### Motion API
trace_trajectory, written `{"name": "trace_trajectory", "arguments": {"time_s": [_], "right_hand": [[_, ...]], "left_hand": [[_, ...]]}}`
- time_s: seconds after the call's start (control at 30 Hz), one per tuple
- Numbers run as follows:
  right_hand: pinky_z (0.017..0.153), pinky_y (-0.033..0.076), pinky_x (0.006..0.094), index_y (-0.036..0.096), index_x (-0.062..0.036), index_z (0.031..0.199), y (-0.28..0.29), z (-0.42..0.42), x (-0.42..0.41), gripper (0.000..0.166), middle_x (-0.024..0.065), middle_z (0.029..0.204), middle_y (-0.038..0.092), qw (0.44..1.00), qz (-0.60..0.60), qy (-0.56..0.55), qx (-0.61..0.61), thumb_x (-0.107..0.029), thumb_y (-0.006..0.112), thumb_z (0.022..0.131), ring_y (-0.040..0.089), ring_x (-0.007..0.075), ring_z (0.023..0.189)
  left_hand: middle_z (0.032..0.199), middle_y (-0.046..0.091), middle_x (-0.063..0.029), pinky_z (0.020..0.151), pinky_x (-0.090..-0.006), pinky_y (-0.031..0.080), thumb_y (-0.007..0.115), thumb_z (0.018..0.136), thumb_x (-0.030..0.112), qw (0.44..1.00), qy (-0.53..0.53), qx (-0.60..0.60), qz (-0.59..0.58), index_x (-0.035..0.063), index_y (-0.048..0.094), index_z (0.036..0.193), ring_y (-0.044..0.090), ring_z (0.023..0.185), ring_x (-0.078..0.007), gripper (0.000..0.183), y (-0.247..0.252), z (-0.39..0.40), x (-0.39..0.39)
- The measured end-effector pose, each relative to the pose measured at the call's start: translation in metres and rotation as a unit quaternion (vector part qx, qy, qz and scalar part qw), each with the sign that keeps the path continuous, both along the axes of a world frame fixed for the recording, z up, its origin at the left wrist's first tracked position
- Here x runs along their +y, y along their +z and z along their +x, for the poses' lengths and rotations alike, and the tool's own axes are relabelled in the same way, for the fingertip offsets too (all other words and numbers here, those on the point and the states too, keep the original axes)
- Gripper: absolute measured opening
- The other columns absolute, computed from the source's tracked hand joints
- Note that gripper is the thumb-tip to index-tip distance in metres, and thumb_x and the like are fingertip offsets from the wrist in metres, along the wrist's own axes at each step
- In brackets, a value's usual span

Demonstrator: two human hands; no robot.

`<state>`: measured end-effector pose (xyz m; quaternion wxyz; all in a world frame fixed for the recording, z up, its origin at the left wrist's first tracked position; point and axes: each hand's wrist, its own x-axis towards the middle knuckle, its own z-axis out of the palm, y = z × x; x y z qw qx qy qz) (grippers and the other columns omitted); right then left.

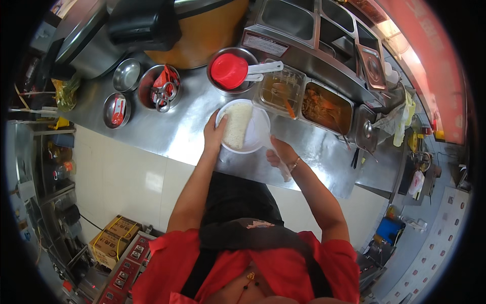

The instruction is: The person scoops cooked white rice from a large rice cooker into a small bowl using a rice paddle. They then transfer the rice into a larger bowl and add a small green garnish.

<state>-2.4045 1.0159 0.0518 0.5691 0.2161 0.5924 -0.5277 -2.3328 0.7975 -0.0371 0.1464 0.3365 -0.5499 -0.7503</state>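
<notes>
A round white bowl (255,131) stands on the steel counter, with white rice (237,127) packed in its left half. My left hand (215,131) grips the bowl's left rim, thumb over the edge. On the right, my right hand (281,154) is closed around the handle of a pale translucent rice paddle (270,142), whose blade reaches the bowl's right side. Just behind the bowl is a steel bowl (212,81) holding a red ladle (229,71) with a white handle.
Behind right stand a clear container (262,99) of broth with an orange-handled spoon and a steel pan (351,116) of stewed food. Left are small steel bowls (127,75), one (142,91) holding scissors (164,97) and red packets. Large cookers (205,34) line the back left; steel inserts (288,21), the back right.
</notes>
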Motion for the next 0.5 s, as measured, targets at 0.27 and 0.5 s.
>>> {"name": "trace_trajectory", "arguments": {"time_s": [0.27, 0.5], "right_hand": [[0.047, 0.036, 0.0286, 0.048, -0.0089, 0.100, -0.010, -0.002, -0.017, 0.037, 0.0014, 0.067, 0.043, 0.997, -0.049, 0.018, 0.048, -0.045, 0.041, 0.093, 0.038, 0.0115, 0.051], [0.044, 0.033, 0.0259, 0.048, -0.0094, 0.109, -0.014, 0.002, -0.027, 0.041, -0.0001, 0.064, 0.042, 0.997, -0.071, 0.009, 0.028, -0.046, 0.043, 0.093, 0.036, 0.0093, 0.048]], "left_hand": [[0.091, 0.067, -0.0037, 0.072, -0.0234, 0.049, 0.064, 0.086, 0.016, 0.992, -0.105, -0.058, 0.034, 0.0030, 0.065, 0.108, 0.059, 0.078, -0.0085, 0.026, 0.011, -0.028, -0.017], [0.091, 0.066, -0.0033, 0.074, -0.0238, 0.048, 0.063, 0.086, 0.018, 0.990, -0.117, -0.084, -0.002, 0.0019, 0.064, 0.108, 0.058, 0.079, -0.0086, 0.027, 0.006, -0.029, -0.015]]}}
